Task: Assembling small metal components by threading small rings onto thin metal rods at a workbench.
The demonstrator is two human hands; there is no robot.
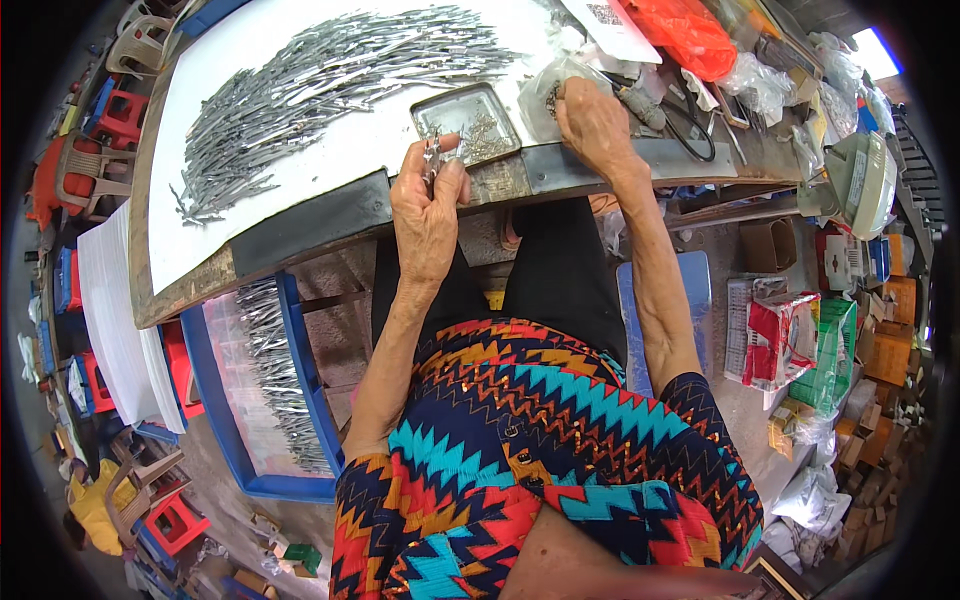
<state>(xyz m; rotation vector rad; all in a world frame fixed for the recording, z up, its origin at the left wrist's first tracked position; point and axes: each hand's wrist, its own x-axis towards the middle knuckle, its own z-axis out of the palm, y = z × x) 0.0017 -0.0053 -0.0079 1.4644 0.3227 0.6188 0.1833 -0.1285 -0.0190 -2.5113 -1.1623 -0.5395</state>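
My left hand (424, 222) is closed on a few slim silvery metal pieces (432, 160), which stick up between thumb and fingers just off the near edge of a shallow tray. That square tray (508, 117) holds a scatter of tiny brass-coloured parts (484, 136). To its right, my right hand (600, 128) has its fingers bent and drawn together at a clear plastic bag (536, 104) of small dark parts. Whatever its fingertips hold is hidden. Beyond the tray and to the left, a broad heap of slender grey metal pieces (330, 75) covers a white sheet (180, 225).
A dark strip (310, 222) lines the bench's near edge. Red plastic (685, 35), clear bags and a black cable loop (708, 135) crowd the right side. Below left is a blue tray (228, 440) of similar metal pieces. Plastic baskets (835, 350) stand at lower right.
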